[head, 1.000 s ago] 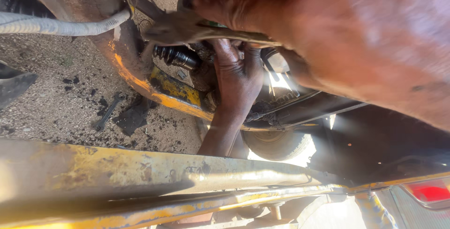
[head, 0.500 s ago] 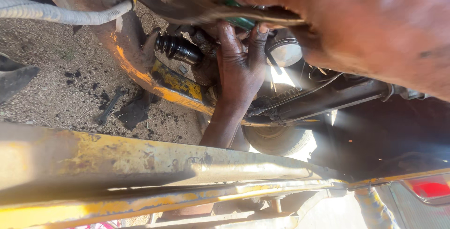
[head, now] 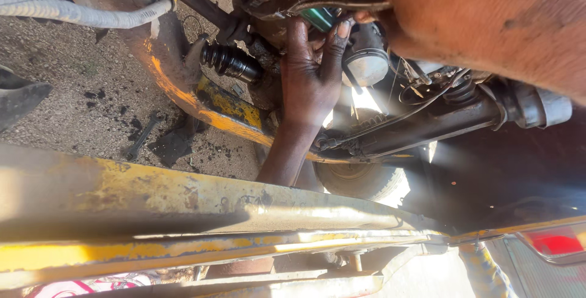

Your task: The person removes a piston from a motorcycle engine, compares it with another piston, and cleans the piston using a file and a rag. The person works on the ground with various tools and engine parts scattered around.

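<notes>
Under the vehicle. Left hand (head: 311, 78) reaches up into the running gear, fingers spread and pressed on a green-handled tool (head: 318, 18) just below a metal bracket (head: 287, 2). Right hand (head: 482, 17) fills the top right, close to the lens and blurred; can't tell whether it's closed on anything. Black ribbed boot (head: 229, 61) sits just left of the left hand. Wrench (head: 141, 136) lies on the gravel ground (head: 67, 90), well apart. Yellow frame rail (head: 183, 200) crosses the foreground.

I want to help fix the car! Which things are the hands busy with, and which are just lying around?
Busy with:
left hand on the green part
right hand by the metal bracket

Lying around:
spanner on the gravel
white hose
black rubber boot
wheel
</notes>
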